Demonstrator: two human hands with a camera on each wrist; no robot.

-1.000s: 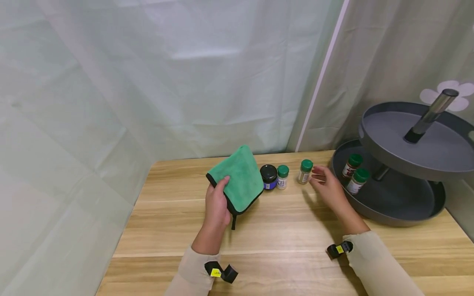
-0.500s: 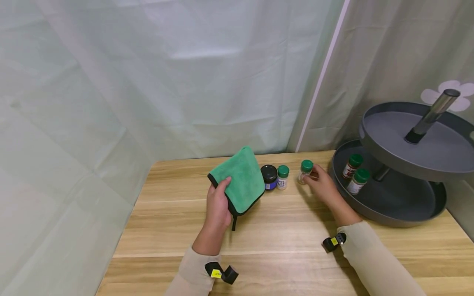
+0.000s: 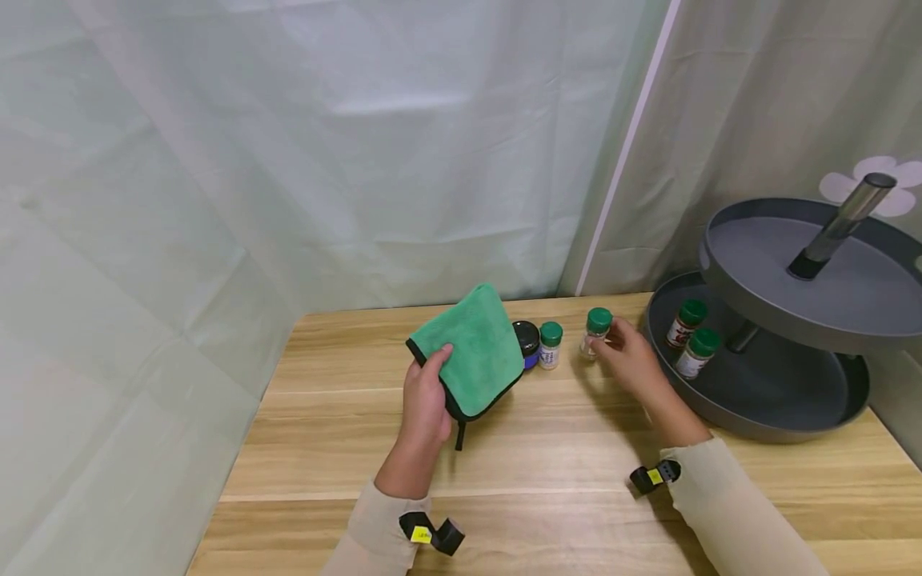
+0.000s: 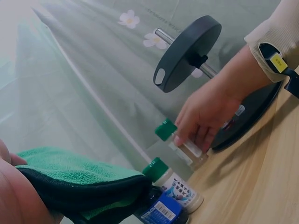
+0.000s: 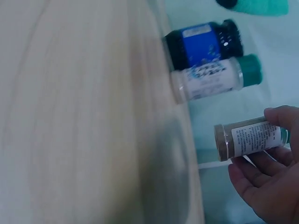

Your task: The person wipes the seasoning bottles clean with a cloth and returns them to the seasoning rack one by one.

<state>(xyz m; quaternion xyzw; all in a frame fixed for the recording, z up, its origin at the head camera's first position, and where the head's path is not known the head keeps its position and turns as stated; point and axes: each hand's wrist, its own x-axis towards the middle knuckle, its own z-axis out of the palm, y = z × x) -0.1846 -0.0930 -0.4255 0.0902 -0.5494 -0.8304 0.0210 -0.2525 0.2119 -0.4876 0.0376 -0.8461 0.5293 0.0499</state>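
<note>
My left hand [image 3: 425, 400] grips a folded green cloth [image 3: 479, 352] with black edging and a small loop, above the table. My right hand [image 3: 634, 360] pinches a green-capped spice jar [image 5: 250, 138] between thumb and fingers. In the right wrist view the jar's base appears just off the wooden surface, and its printed label shows. To its left stands another green-capped spice jar [image 3: 551, 346] with a white label. Beside that one is a black-lidded jar [image 3: 529, 340] with a blue label, partly hidden behind the cloth in the head view.
A grey two-tier round tray [image 3: 778, 424] with a metal post stands at the right. Its lower tier holds a red-labelled spice jar [image 3: 686, 322] and a white-labelled spice jar [image 3: 697, 354], both green-capped. A pale curtain [image 3: 432, 160] hangs behind the wooden table [image 3: 324, 448].
My right hand has reached left, closed its fingers on the spice jar and raised it slightly. The cloth in my left hand has shifted a little right, covering more of the black-lidded jar.
</note>
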